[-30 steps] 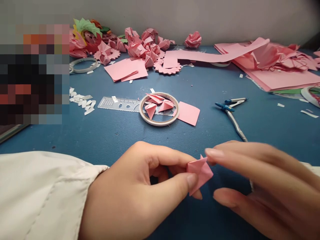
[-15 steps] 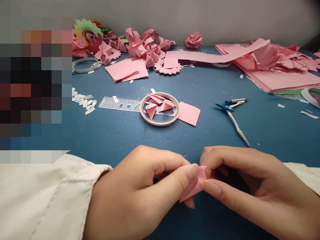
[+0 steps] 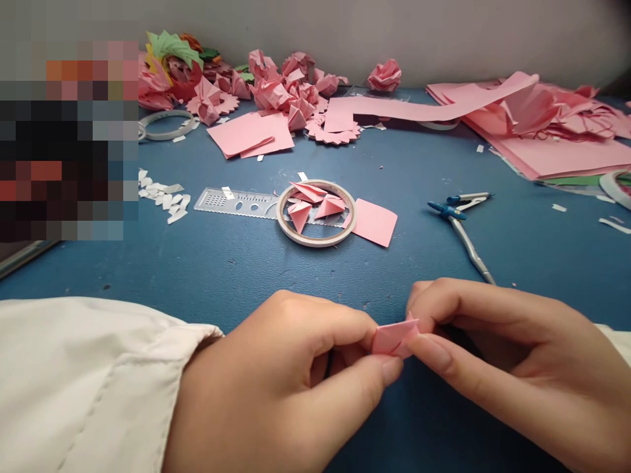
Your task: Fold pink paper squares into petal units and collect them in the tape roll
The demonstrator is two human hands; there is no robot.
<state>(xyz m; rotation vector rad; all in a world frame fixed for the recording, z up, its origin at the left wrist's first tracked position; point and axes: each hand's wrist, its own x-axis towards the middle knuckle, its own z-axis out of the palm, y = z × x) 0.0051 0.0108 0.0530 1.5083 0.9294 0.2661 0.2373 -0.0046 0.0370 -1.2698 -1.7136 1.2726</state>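
Between my hands is a small folded piece of pink paper (image 3: 393, 337). My left hand (image 3: 290, 374) pinches its left end, with the thumb along the lower edge and the index finger behind. The thumb and index finger of my right hand (image 3: 497, 368) grip the other end, where a small pointed corner sticks up. Beyond my hands lies a roll of double-sided tape (image 3: 315, 242), with several folded pink paper pieces (image 3: 329, 206) inside its ring. A pink paper square (image 3: 375, 223) rests against the roll's right side.
A clear plastic ruler (image 3: 231, 203) lies partly under the roll. To the right is a drawing compass (image 3: 466, 240). Crumpled pink paper flowers (image 3: 276, 92) are heaped at the back, and pink sheets (image 3: 576, 157) at the back right. White paper scraps (image 3: 165, 197) lie at left.
My left thumb has slid down off the paper's face, so more of the folded piece shows. The paper has turned flatter, and my right hand has shifted slightly right and up.
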